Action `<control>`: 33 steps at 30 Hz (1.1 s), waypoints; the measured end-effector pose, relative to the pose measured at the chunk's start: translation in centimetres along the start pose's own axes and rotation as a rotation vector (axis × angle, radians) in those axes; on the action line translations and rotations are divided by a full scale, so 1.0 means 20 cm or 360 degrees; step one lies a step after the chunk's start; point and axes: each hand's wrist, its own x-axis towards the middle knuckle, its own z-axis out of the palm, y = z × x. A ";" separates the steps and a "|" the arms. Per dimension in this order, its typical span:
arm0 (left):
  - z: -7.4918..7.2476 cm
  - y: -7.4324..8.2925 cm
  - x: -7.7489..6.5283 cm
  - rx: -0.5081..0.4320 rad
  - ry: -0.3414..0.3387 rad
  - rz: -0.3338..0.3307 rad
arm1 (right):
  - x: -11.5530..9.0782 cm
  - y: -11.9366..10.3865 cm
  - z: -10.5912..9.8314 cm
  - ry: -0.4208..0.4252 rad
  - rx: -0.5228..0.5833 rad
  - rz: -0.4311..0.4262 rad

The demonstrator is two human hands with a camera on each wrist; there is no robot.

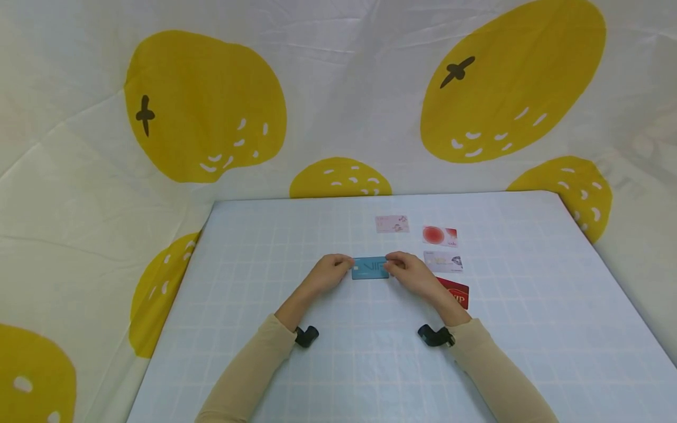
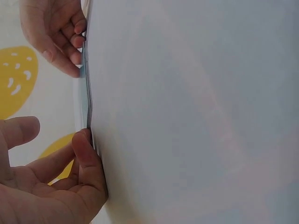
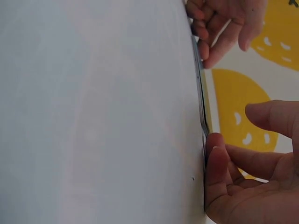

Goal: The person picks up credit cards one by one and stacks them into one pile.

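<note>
A blue card (image 1: 370, 268) with VIP lettering lies flat near the middle of the table. My left hand (image 1: 329, 271) holds its left end with bent fingers. At the other end, my right hand (image 1: 415, 273) grips with its fingertips overlapping the card and covering the last letter. Both wrist views show the card edge-on, low against the table, with fine layered lines along its edge. The thumb of each hand stands off from the card there. Behind my right forearm, a red VIP card (image 1: 458, 295) is partly hidden.
Right of my right hand lies a pale lilac card (image 1: 443, 262), with a white card bearing a red disc (image 1: 440, 236) above it. A pink card (image 1: 392, 224) sits farther back. The table (image 1: 254, 247) has a pale checked cover and meets a fruit-print cloth behind.
</note>
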 end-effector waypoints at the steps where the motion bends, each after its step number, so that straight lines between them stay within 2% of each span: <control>1: 0.00 0.00 0.00 -0.0001 0.0001 0.0002 | 0.00 0.00 0.00 0.0000 -0.0006 -0.0004; 21: 0.01 0.00 0.00 -0.0022 0.0011 -0.0058 | -0.01 0.00 0.00 0.0008 -0.0017 -0.0009; 33: 0.01 0.00 -0.02 -0.0036 0.0018 -0.0032 | -0.01 0.00 0.01 0.0016 -0.0014 -0.0004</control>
